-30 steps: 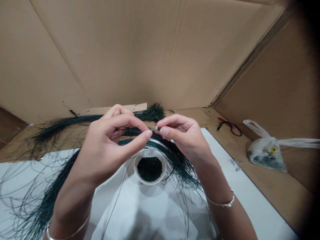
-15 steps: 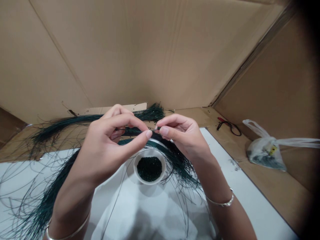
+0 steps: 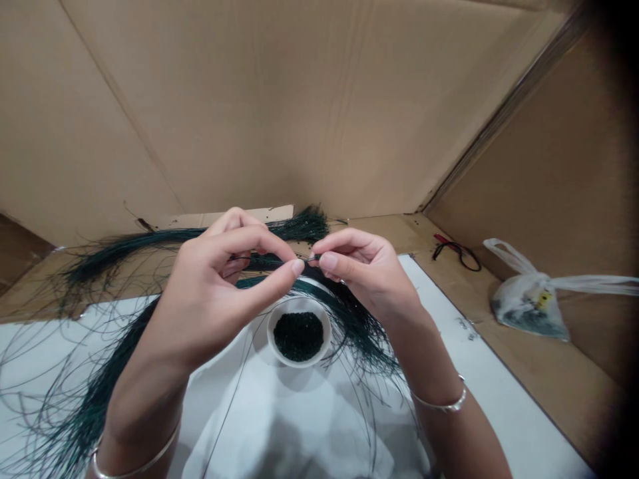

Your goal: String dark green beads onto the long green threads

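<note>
A thin dark strand (image 3: 239, 258) runs through the pinched thumb and forefinger of my left hand (image 3: 224, 279). Just to the right, the fingertips of my right hand (image 3: 367, 269) are closed on a small dark piece (image 3: 315, 257) at the strand; it is too small to name. Both hands hover over a white bowl (image 3: 271, 342) filled with dark green beads (image 3: 298, 337). Behind and beneath the hands lie long bundles of dark green strands (image 3: 369, 332), partly covered by my fingers.
Another bundle of strands (image 3: 134, 245) lies along the cardboard wall (image 3: 309, 106) at the back. A white board (image 3: 464, 372) supports the bowl. To the right are a knotted clear plastic bag (image 3: 532, 309) and a black cord with a red part (image 3: 459, 251).
Almost nothing differs. Both hands keep the same pinch at the same spot, and the view has shifted only very slightly.
</note>
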Available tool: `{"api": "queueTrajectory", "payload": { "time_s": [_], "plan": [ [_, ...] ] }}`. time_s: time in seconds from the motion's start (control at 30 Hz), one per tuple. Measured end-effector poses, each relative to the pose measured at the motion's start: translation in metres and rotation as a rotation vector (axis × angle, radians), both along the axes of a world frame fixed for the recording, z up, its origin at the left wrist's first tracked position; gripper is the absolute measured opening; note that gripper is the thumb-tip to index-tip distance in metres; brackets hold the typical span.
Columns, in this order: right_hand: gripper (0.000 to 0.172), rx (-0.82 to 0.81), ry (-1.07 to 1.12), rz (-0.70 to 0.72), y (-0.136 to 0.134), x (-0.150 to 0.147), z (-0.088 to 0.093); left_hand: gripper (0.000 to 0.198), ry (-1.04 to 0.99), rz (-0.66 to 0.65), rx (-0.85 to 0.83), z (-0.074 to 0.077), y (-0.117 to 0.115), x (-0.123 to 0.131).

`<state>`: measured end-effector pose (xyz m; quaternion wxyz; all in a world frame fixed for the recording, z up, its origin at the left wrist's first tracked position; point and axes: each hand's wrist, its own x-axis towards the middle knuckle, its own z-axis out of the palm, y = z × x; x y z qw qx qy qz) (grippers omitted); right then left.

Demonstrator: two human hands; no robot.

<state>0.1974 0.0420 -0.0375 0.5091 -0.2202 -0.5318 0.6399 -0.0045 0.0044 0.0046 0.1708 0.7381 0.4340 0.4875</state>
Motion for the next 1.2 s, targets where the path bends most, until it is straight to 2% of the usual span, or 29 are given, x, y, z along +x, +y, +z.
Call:
{"api": "queueTrajectory", "payload": {
  "time_s": [0.2,0.43,0.67,0.8,0.9,1.07,1.2],
  "plan": [
    [0.013,0.031,-0.001,0.008,-0.001,-0.001,0.001,0.004,0.001,-0.007,0.009,0.0,0.001,0.0],
    [0.013,0.049,-0.057,-0.085,-0.014,-0.007,0.016,0.006,0.014,-0.035,0.003,-0.001,-0.002,0.001],
    [0.009,0.038,-0.198,-0.123,-0.014,-0.004,0.021,0.004,0.033,0.017,0.013,-0.003,0.001,0.002],
    [0.01,0.091,-0.246,-0.177,-0.018,-0.004,0.022,0.016,0.119,0.083,0.048,-0.006,0.003,0.003],
    [0.01,0.128,-0.297,-0.209,-0.02,-0.003,0.024,0.017,0.132,0.067,0.045,-0.007,0.003,0.002],
    [0.011,0.126,-0.295,-0.182,-0.02,-0.001,0.025,0.004,0.107,0.083,0.041,-0.008,0.002,0.003],
    [0.014,0.142,-0.318,-0.161,-0.013,0.003,0.021,0.006,0.065,0.083,0.094,-0.007,0.004,0.005]
  ]
}}
